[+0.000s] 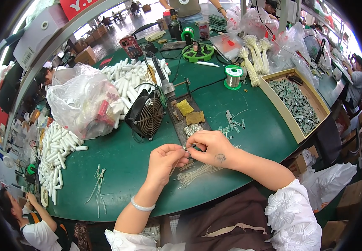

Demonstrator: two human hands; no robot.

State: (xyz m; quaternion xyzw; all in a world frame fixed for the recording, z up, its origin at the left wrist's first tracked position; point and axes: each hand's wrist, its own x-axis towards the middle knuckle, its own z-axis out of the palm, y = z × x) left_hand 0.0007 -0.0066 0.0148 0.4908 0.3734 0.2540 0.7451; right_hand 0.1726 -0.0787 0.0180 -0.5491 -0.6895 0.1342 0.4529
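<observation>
1. A green, matte table [248, 125] with a curved near edge carries everything.
2. At far left, a crumpled clear plastic bag [82, 102] lies beside heaps of smooth white tubes [57, 148].
3. At right, a shallow wooden tray [279, 106] holds small grey-green circuit strips [296, 102].
4. At centre, a small black fan [147, 117] with a round wire grille stands tilted.
5. Just beyond the hands, a dark soldering stand [181, 121] bears yellow sponge pieces [189, 113].
6. A loose bundle of thin pale wires [197, 171] lies on the table, right below the hands.
7. The left hand [164, 161] and right hand [212, 146] meet fingertip to fingertip, both pinching one small metallic wire end [186, 146] just above the table, near centre.
</observation>
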